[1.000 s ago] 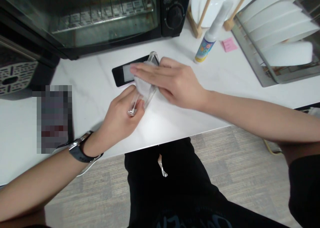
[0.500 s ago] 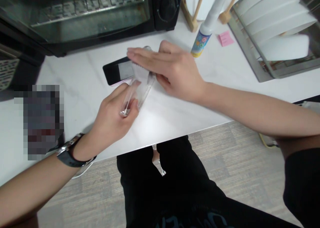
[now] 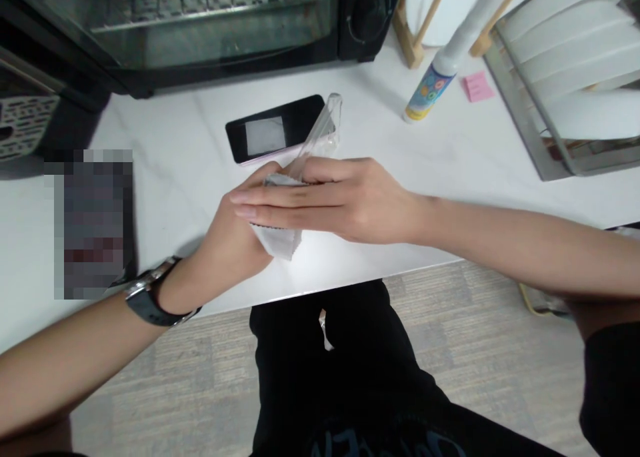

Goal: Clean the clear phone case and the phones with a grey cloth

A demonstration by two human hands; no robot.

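Observation:
A clear phone case (image 3: pixel 327 127) is in my left hand (image 3: pixel 235 233), which is closed round its lower end; most of those fingers are hidden. My right hand (image 3: pixel 365 200) lies across it with the fingers stretched together, pressing a small grey wiping cloth (image 3: pixel 283 243) with a jagged edge against the case. Its thumb is out of sight. Just beyond both hands a phone (image 3: pixel 300 117) lies screen up on the white counter (image 3: pixel 185 163), a pale square showing on its dark glass. The case's far end overlaps the phone's right end.
A black toaster oven (image 3: pixel 215 77) stands at the back. Right of it are a spray bottle (image 3: pixel 430 90), a pink sticky note (image 3: pixel 479 87) and a rack (image 3: pixel 545 123) of white dishes. A blurred-out item (image 3: pixel 95 223) sits left. The counter's front edge runs close to my body.
My right hand has slid the cloth down along the case towards my left hand. The case's far end and more of the phone are now uncovered. The view has shifted slightly.

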